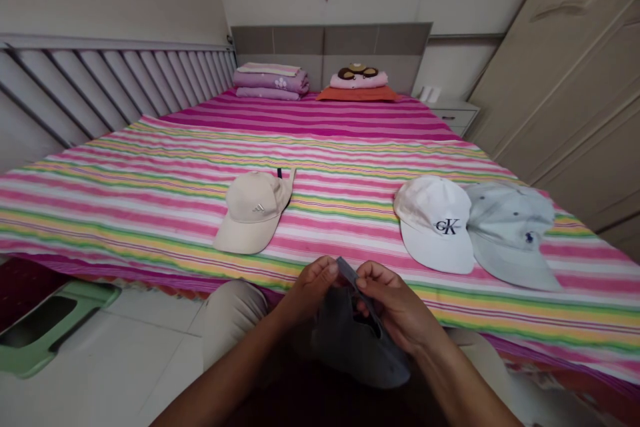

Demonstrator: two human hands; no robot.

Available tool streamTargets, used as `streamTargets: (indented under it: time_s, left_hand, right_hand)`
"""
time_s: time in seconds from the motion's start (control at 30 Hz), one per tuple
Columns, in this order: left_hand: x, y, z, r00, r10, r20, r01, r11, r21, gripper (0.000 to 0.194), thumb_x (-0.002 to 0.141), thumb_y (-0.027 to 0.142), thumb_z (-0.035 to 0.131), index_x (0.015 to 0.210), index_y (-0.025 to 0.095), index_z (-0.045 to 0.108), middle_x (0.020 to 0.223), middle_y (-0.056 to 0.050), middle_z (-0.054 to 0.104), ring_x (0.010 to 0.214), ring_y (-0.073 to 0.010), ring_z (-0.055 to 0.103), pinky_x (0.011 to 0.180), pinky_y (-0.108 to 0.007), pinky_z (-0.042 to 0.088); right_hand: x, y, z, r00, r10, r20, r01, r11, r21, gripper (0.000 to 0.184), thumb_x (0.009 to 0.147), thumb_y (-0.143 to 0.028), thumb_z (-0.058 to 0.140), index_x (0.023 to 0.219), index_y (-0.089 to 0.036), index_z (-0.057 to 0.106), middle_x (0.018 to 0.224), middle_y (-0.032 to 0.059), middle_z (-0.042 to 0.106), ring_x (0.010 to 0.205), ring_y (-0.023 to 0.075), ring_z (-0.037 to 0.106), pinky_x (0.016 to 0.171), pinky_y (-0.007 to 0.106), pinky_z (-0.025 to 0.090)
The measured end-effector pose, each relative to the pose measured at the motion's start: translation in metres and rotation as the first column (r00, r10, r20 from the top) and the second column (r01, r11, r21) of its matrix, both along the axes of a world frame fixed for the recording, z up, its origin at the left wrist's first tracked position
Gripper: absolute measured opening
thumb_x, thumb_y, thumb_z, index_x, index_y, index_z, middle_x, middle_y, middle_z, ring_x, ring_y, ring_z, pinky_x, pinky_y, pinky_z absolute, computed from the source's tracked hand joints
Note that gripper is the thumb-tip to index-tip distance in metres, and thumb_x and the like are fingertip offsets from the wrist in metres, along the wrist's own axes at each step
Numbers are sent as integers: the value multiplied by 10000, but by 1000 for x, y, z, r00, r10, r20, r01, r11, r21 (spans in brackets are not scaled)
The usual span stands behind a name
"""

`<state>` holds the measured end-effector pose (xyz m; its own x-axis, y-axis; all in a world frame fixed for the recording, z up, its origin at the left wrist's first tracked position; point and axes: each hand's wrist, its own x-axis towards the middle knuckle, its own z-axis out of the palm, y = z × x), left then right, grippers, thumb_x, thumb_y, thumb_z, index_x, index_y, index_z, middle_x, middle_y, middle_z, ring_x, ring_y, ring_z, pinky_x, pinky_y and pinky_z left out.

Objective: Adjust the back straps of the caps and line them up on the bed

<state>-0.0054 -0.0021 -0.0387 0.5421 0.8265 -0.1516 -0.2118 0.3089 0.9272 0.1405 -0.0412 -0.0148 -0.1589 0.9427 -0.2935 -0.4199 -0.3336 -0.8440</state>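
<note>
Both my hands hold a dark grey-blue cap (357,340) over my lap, just in front of the bed's edge. My left hand (311,291) pinches its upper edge from the left, fingers closed. My right hand (395,307) grips the same edge from the right, thumb and fingers closed on the fabric. On the striped bedspread (150,193) lie three more caps: a beige cap (254,211) to the left, a white cap (436,223) with dark letters to the right, and a pale blue cap (510,230) partly under the white one's side.
Folded purple bedding (271,81) and a pink and orange pile (358,85) sit at the headboard. A green plastic stool (47,327) stands on the white floor at lower left. A nightstand (453,113) and wardrobe doors (575,80) are on the right.
</note>
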Motion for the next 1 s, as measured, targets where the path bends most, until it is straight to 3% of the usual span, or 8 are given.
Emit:
streamTargets:
  time_s: [0.13,0.23,0.5,0.8,1.0]
  left_hand:
    - [-1,0,0,990,-134,34,135,990,-28,249,646,329,654,759,140,539,662,5,551,594,-100,500,598,-226,368]
    - [-3,1,-2,983,-181,9,181,981,-75,231,593,285,691,696,124,560,663,-1,554,591,-90,484,589,-215,346]
    - [-3,1,-6,984,-152,91,167,966,-195,183,550,217,711,659,109,610,589,-1,560,533,-74,471,549,-203,330]
    - [-1,-1,-11,985,-161,65,172,946,-276,158,540,196,716,638,99,639,549,-6,589,463,-70,480,502,-201,330]
    - [3,-5,-12,979,-90,183,139,951,-275,146,550,189,719,623,105,625,602,-24,626,529,-91,531,555,-208,379]
  right_hand:
    - [0,0,-1,999,-6,-38,6,1000,4,249,598,-293,722,638,-164,513,522,-58,466,462,67,428,448,181,316]
    - [-1,0,-3,1000,-19,-23,19,1000,17,247,577,-290,734,623,-160,529,533,-48,486,472,71,414,466,197,307]
    - [1,3,-3,997,13,-82,-12,1000,12,218,577,-263,718,605,-151,533,518,-35,513,470,74,395,460,200,259]
    - [0,6,-7,999,-42,-32,42,999,-2,259,542,-270,741,594,-158,513,489,-51,499,447,75,408,446,193,262]
    - [3,7,-3,998,-45,-44,45,999,-9,363,507,-288,777,803,-143,626,579,-25,572,461,64,425,467,193,287]
